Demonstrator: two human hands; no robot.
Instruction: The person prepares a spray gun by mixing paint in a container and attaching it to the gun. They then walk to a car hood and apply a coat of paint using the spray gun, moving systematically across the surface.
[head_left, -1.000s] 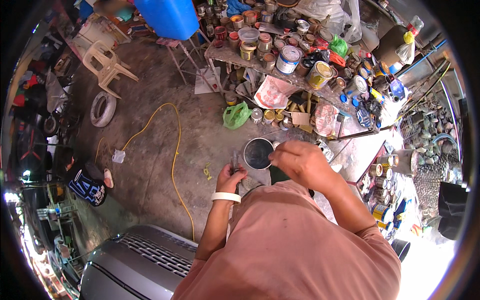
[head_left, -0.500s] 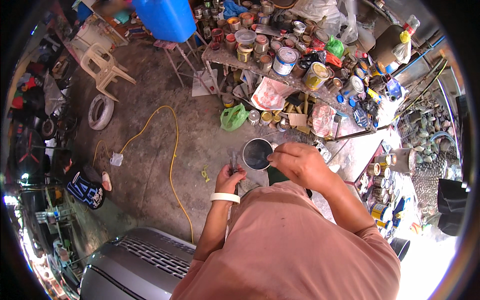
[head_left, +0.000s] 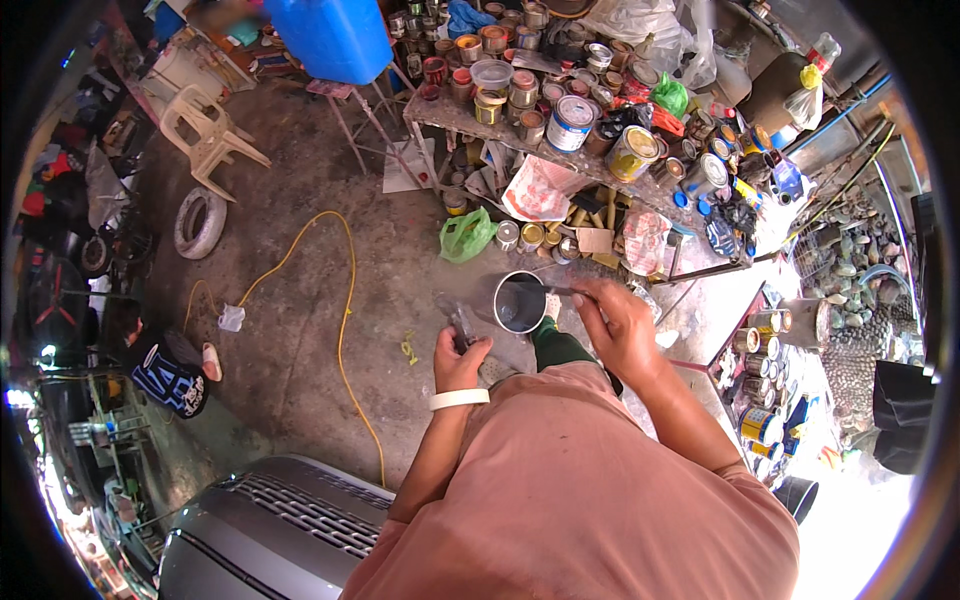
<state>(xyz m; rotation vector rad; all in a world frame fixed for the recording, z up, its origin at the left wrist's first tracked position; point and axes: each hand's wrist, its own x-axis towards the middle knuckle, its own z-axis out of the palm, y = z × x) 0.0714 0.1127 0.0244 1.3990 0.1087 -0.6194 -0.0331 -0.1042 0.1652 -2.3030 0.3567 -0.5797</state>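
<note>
My left hand (head_left: 462, 360), with a pale band at its wrist, is closed round a dark-handled tool (head_left: 460, 325) whose grey upper part is blurred. Just right of it is a round cup (head_left: 498, 312) with a pale rim and a dark grey inside. Whether the cup is joined to the tool I cannot tell. My right hand (head_left: 615, 325) pinches a thin dark stick (head_left: 562, 290), which points left into the cup's mouth. Below the cup, part of a green-clad leg (head_left: 560, 345) shows.
A bench (head_left: 480, 132) crowded with paint cans stands ahead, with more cans and a green plastic bag (head_left: 468, 236) beneath. A yellow cord (head_left: 350, 290) curves over the floor. A grey car panel (head_left: 270, 530) lies lower left. Someone (head_left: 172, 375) is at the far left.
My right hand has drawn right and slightly down from the cup, so the stick shows. The cup has shifted a little to the right and tilts differently.
</note>
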